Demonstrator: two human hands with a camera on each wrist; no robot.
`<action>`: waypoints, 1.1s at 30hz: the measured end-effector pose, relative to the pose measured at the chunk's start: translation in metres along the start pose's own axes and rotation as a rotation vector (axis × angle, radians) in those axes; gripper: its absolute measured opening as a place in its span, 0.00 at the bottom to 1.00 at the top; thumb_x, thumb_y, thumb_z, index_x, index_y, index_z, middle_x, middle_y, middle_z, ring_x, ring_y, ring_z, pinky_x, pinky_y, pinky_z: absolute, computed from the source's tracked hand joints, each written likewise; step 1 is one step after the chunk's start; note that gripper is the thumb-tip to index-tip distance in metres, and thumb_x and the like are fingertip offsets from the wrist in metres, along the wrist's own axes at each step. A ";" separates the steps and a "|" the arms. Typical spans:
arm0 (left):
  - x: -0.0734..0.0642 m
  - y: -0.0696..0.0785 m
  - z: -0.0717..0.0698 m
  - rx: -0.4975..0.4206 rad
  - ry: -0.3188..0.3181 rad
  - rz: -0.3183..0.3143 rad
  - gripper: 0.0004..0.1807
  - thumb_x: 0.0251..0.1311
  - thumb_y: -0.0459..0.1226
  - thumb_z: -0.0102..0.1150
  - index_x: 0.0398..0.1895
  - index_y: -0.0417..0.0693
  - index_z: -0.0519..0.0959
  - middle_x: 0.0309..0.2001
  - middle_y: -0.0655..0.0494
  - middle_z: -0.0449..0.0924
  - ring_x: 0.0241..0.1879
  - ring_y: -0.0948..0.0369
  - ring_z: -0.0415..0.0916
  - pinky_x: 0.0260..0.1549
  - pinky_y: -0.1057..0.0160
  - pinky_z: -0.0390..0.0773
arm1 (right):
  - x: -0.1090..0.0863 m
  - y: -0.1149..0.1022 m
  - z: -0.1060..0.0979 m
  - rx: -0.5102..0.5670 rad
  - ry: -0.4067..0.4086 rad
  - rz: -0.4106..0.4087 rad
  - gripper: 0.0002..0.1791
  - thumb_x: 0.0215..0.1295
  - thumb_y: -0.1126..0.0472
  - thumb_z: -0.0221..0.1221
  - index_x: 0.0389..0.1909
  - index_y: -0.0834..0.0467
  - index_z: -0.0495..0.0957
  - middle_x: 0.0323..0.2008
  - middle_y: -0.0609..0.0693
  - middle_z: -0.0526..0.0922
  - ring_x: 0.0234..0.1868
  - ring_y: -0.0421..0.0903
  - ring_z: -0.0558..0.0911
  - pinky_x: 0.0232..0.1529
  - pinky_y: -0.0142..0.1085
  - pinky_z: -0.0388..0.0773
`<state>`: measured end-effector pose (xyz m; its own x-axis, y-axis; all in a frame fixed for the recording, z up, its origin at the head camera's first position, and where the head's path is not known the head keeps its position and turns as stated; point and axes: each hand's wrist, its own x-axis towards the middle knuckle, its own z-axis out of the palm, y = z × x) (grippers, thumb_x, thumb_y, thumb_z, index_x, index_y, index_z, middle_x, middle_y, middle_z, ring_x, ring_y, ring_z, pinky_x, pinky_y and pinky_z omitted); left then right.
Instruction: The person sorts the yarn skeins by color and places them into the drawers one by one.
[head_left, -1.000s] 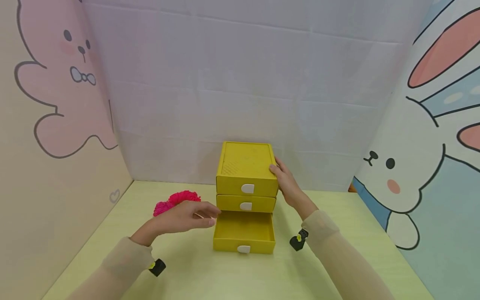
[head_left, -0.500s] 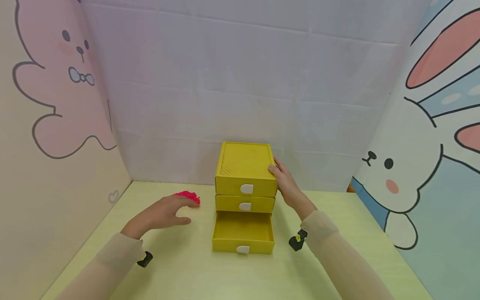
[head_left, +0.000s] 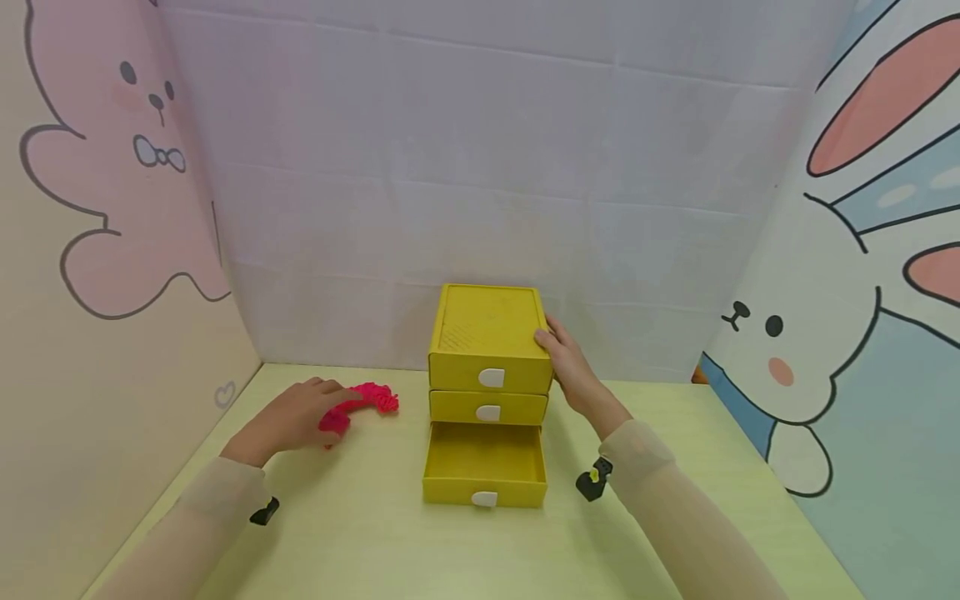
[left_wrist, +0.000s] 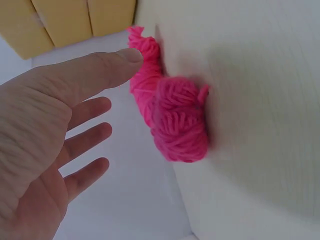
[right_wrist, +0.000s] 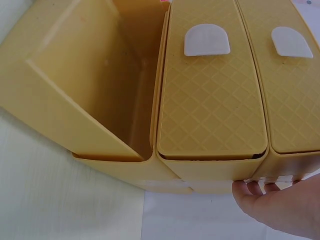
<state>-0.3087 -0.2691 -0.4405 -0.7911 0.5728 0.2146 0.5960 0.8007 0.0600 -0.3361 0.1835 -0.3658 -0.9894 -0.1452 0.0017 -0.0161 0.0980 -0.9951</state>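
Note:
My left hand [head_left: 292, 419] hovers at the near side of two bundles of pink yarn, its fingers spread and reaching over them. In the left wrist view, a magenta yarn bundle [left_wrist: 179, 122] lies closest, with a brighter pink yarn bundle [left_wrist: 145, 90] behind the thumb; a gap shows between thumb and fingers, with no grip. A yellow drawer cabinet [head_left: 491, 321] stands at the middle back. Its bottom drawer [head_left: 484, 492] is pulled out, its visible inside bare. Against the cabinet's right side rests my right hand [head_left: 573, 367], thumb on the top edge, fingers along the side.
A pale yellow-green table [head_left: 360, 533] carries everything. Behind the cabinet hangs a white cloth [head_left: 480, 167]. Side panels with a pink bear [head_left: 150, 225] and a white rabbit [head_left: 810, 333] flank the table. Both upper drawers, with white tabs, are closed.
My left hand has moved left, away from the open drawer, and come down over the yarn. My right hand stays on the cabinet, and the bottom drawer remains pulled out.

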 end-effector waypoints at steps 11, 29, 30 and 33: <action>-0.013 -0.027 0.022 -0.037 -0.072 -0.065 0.35 0.51 0.42 0.85 0.63 0.47 0.83 0.56 0.45 0.83 0.57 0.40 0.77 0.56 0.35 0.82 | 0.001 0.002 0.000 -0.004 -0.014 -0.010 0.38 0.86 0.47 0.45 0.88 0.45 0.41 0.86 0.54 0.47 0.83 0.58 0.58 0.82 0.57 0.53; -0.012 -0.035 0.041 -0.231 -0.102 -0.129 0.27 0.57 0.43 0.81 0.59 0.48 0.83 0.45 0.56 0.79 0.45 0.55 0.76 0.48 0.49 0.83 | 0.002 0.002 0.000 -0.014 -0.001 -0.002 0.38 0.86 0.46 0.46 0.88 0.44 0.42 0.86 0.53 0.47 0.83 0.57 0.57 0.82 0.58 0.53; -0.011 -0.035 0.042 -0.235 -0.102 -0.129 0.27 0.57 0.44 0.81 0.59 0.48 0.83 0.46 0.56 0.80 0.46 0.54 0.77 0.48 0.48 0.83 | 0.001 0.002 0.000 -0.012 -0.001 -0.003 0.38 0.86 0.46 0.46 0.88 0.44 0.42 0.86 0.52 0.47 0.83 0.57 0.58 0.82 0.57 0.54; -0.010 -0.034 0.043 -0.254 -0.118 -0.139 0.27 0.57 0.43 0.80 0.59 0.49 0.83 0.49 0.54 0.83 0.50 0.51 0.78 0.52 0.45 0.83 | 0.001 0.002 -0.001 -0.011 -0.001 -0.003 0.38 0.86 0.46 0.46 0.88 0.43 0.42 0.86 0.52 0.47 0.83 0.57 0.59 0.82 0.57 0.54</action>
<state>-0.3265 -0.2946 -0.4870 -0.8689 0.4894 0.0739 0.4848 0.8117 0.3256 -0.3370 0.1841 -0.3676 -0.9893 -0.1460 0.0044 -0.0204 0.1081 -0.9939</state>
